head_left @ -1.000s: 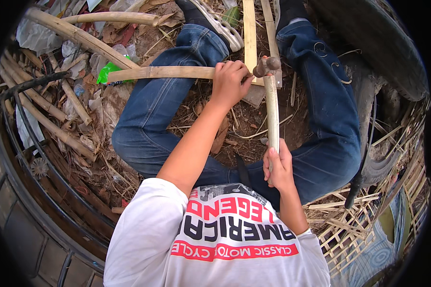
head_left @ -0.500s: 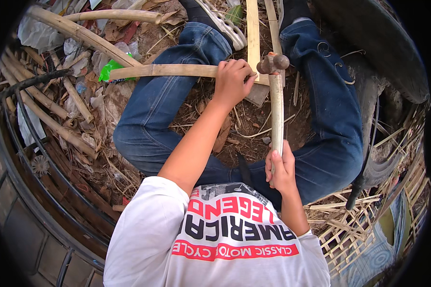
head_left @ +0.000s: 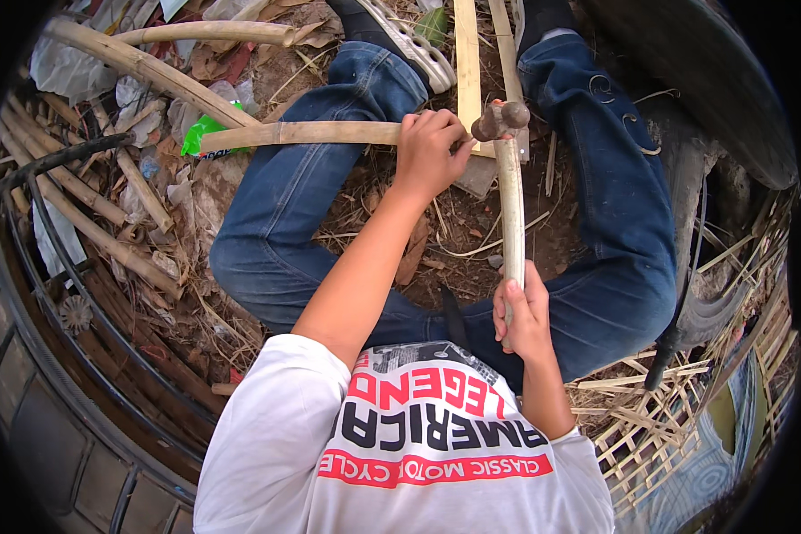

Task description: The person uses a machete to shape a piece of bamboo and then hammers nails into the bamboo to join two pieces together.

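My right hand (head_left: 525, 311) is wrapped round the lower end of a hammer (head_left: 511, 200) with a pale wooden handle and a rusty head. Between my shins, the hammer head is beside the fingertips of my left hand (head_left: 432, 156). Those fingers close over the right end of a bamboo strip (head_left: 311, 133), which runs left across my shin. Whether a nail sits in the fingertips cannot be made out. Beyond the hands, a pale bamboo slat (head_left: 467, 67) points away from me, with a second, thinner slat (head_left: 505, 53) alongside. A small wooden block (head_left: 479, 178) lies under their near end.
Bamboo poles (head_left: 147, 67) and litter, including a green wrapper (head_left: 206, 133), lie at the left. A black metal rack (head_left: 71, 254) curves along the lower left. At the right stand a dark tyre-like rim (head_left: 730, 98) and a woven bamboo lattice (head_left: 650, 436).
The hammer head has shifted slightly left, closer to my left fingertips. My left hand keeps its grip on the bamboo strip.
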Demonstrator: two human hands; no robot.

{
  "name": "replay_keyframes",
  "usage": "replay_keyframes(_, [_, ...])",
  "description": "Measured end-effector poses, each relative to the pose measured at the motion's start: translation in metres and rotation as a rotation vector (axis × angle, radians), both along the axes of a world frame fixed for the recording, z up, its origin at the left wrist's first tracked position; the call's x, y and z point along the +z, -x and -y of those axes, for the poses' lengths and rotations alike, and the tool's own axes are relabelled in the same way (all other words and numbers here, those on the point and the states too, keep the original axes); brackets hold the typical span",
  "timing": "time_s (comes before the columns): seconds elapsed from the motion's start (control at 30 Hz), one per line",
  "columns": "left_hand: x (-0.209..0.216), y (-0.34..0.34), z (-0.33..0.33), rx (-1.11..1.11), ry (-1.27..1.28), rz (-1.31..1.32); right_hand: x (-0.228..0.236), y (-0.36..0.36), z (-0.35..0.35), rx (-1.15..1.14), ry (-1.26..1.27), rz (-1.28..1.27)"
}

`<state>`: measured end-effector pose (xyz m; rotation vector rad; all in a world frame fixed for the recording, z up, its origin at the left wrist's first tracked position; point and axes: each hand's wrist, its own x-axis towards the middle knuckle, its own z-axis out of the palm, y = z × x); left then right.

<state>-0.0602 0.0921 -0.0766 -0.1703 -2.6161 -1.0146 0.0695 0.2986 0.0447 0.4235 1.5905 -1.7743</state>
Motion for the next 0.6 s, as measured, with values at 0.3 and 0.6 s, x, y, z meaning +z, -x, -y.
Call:
replay_keyframes(0.3, [0.002,-0.001,-0.001,0.0,0.001,0.008,-0.002,-0.004,-0.003,0.0,0.007,-0.015])
replay_keyframes(0.6, [-0.002,0.0,0.0,0.001,0.016,0.013,0.0,-0.002,-0.002,0.02,-0.027,0.013])
